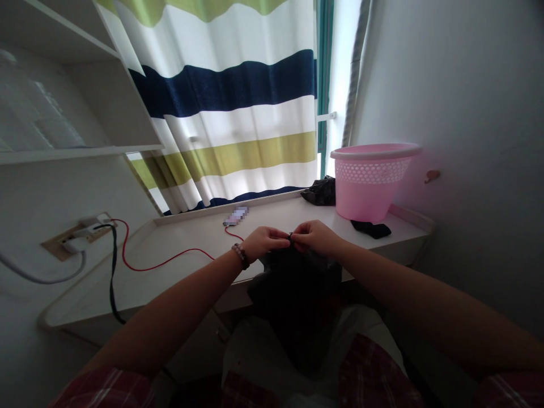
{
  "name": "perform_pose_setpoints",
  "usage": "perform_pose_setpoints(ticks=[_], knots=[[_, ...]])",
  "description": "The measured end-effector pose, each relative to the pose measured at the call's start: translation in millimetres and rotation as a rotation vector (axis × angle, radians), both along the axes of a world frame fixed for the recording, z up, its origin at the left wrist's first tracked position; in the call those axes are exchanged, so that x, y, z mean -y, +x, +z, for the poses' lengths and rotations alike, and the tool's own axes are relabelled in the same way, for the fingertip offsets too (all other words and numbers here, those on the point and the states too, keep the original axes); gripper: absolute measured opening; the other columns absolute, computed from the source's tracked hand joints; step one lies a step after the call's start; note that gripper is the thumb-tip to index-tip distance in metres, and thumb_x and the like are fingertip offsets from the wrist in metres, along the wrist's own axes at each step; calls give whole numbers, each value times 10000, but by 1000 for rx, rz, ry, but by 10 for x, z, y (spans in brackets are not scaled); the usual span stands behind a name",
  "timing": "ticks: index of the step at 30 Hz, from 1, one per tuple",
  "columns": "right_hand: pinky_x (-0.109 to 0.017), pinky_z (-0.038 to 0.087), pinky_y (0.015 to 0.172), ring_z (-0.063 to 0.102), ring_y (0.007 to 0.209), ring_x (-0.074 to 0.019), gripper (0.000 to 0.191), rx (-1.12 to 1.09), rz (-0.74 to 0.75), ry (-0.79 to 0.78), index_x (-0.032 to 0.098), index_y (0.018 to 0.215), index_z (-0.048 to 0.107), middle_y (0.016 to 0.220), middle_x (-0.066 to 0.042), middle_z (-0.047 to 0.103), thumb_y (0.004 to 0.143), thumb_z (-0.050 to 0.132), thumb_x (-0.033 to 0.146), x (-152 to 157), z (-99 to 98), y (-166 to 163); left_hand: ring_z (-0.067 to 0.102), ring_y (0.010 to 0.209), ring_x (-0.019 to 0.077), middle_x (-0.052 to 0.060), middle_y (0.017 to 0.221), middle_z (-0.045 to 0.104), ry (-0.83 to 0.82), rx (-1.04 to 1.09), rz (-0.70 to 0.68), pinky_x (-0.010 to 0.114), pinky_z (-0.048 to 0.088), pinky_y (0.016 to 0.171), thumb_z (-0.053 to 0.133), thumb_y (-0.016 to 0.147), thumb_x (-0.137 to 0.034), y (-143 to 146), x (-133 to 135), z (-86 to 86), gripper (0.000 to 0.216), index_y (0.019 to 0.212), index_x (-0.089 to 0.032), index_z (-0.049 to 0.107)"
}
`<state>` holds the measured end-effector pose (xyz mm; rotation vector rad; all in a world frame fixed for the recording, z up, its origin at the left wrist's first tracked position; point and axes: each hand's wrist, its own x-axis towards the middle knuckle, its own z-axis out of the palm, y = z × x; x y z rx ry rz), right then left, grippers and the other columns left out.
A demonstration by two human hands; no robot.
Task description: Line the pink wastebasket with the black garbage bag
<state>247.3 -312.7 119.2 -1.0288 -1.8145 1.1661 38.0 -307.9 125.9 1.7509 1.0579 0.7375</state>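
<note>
My left hand [264, 241] and my right hand [315, 235] meet above the front edge of a white desk [178, 266], fingertips pinched together on the top of a black plastic bag [297, 300]. The bag hangs down from both hands in front of the desk, toward my lap. A beaded bracelet is on my left wrist. What is inside the bag is hidden.
A pink perforated basket [369, 178] stands at the desk's right end, with a crumpled black bag [321, 191] behind it and a dark item [370, 228] at its foot. A phone [236, 215] lies mid-desk on a red cable [165, 262] running to a wall socket [80, 233]. Shelves at left, striped curtain behind.
</note>
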Motion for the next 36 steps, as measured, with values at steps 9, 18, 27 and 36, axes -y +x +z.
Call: perform_pose_setpoints(ticks=[9,18,27,36], knots=[[-208,421,523,582,589,-118,233,104,-79,233,156,827,625,684,-26,654,838,553,378,17,-76,-27,556,645,110,57,800,676,-43,50,-6,213,403,566,729,727,-469,25,58,-23,465,1034,-121,692],[-229,406,587,585,644,-125,222,120,-151,376,169,827,619,723,-19,660,871,524,364,165,-79,20,551,664,108,52,823,664,-101,75,1,214,407,584,733,728,-464,16,151,22,436,1001,-127,693],[-228,393,609,565,656,-119,178,97,-156,491,184,829,617,745,-2,652,874,534,335,295,-143,56,546,662,103,25,768,624,-191,119,-7,213,410,584,690,745,-509,97,259,56,401,890,-135,690],[-226,388,637,547,664,-117,143,134,-142,602,189,882,633,768,-9,642,873,526,282,414,-116,90,505,600,62,-9,722,537,-224,80,-54,197,439,582,752,711,-423,125,302,102,342,838,-127,638]])
